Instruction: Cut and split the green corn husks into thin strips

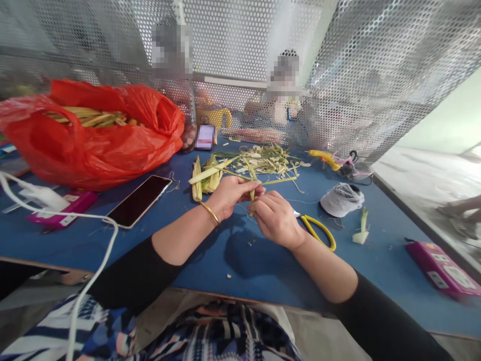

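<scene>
Both my hands meet over the blue table, closed on narrow green-yellow leaf strips [278, 181] that cross each other. My left hand [235, 193], with a gold bangle at the wrist, pinches the strips where they cross. Just to its right, my right hand [276, 215] grips the lower end of a strip; its fingertips are partly hidden. Beside the right hand lie yellow-handled scissors [319, 231], their blades mostly covered by the hand. Behind my left hand rest several pale leaf pieces [206, 176], and beyond them a heap of shredded trimmings [266, 159].
A red plastic bag [112, 150] of leaf strips bulges at the left. Near it lie a phone [139, 201], a purple power strip [67, 210] and a white cable [112, 235]. White thread [341, 199] sits at the right, with another purple power strip [443, 268]. A perforated metal screen [233, 45] stands behind.
</scene>
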Available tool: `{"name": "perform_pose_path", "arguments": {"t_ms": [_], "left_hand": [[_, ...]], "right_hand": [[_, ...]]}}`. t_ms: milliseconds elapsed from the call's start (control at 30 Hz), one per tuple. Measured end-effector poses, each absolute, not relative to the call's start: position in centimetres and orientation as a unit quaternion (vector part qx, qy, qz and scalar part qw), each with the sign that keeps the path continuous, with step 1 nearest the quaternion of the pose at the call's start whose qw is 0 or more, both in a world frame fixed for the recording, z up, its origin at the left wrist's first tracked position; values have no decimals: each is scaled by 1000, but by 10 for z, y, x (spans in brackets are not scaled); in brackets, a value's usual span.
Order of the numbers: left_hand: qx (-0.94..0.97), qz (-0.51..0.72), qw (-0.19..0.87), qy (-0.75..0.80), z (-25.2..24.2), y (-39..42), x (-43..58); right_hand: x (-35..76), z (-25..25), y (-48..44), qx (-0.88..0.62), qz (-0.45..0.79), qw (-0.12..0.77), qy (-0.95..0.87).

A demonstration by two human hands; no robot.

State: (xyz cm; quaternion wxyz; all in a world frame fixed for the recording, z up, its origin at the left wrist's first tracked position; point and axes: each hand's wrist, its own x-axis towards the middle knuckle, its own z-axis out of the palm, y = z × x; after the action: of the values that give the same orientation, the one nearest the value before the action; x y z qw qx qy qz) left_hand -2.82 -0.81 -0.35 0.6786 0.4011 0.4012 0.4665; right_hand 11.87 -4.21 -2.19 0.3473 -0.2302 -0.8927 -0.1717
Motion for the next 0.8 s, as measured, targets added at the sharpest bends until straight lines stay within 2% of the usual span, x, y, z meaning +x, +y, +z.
{"name": "perform_pose_path", "arguments": {"t_ms": [267,400,467,600,800], "left_hand": [[398,488,657,414,-4,-5,-31],[403,457,669,426,3,-5,-34],[397,438,682,431,6,-6,-34],[403,424,680,441,4,-6,-32],[462,425,611,482,-4,-5,-29]], "right_hand": [[121,-15,-47,-227,-188,295,-909],[129,-7,-44,-351,-260,352,-827],[133,-4,-41,-416,-282,349,-791],[135,-9,-33,-462,-239,292,-803],[133,-12,-33,-470,-187,265,-821]]}}
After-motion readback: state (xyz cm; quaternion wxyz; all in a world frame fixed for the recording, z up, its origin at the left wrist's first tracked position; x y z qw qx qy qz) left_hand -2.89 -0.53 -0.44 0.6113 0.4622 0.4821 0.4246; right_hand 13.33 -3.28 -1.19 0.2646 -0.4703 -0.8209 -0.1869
